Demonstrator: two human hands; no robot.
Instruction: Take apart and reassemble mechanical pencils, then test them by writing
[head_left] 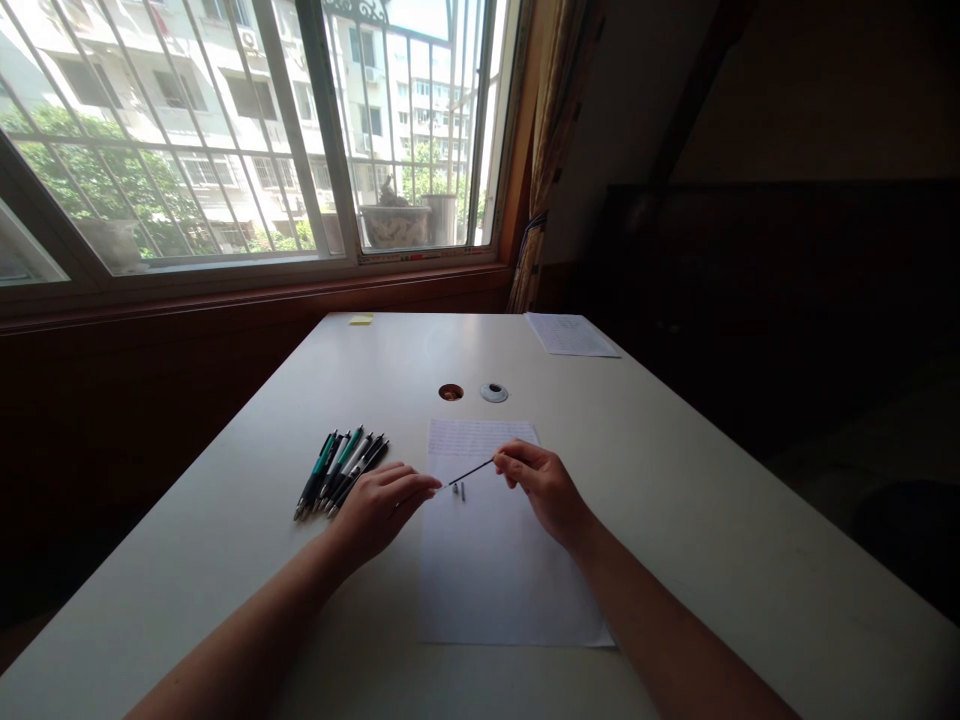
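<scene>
My right hand (pixel 541 482) pinches one end of a thin dark pen refill (pixel 472 472) above a sheet of paper (pixel 514 580). The refill slants down to the left, its lower end at the fingertips of my left hand (pixel 386 505). Those fingers are closed around a pen barrel, mostly hidden, with only a pale end showing past the fingertips. Below the refill, two small pen parts lie on the paper: a short grey cone-like piece (pixel 454 489) and a thin, spring-like piece (pixel 463 491).
Several click pens (pixel 341 470), green, black and white, lie in a bunch left of my left hand. Farther back on the white table (pixel 720 520) are a round cable hole (pixel 451 393), its loose cover (pixel 493 393), a yellow sticky note (pixel 361 320) and more papers (pixel 574 335).
</scene>
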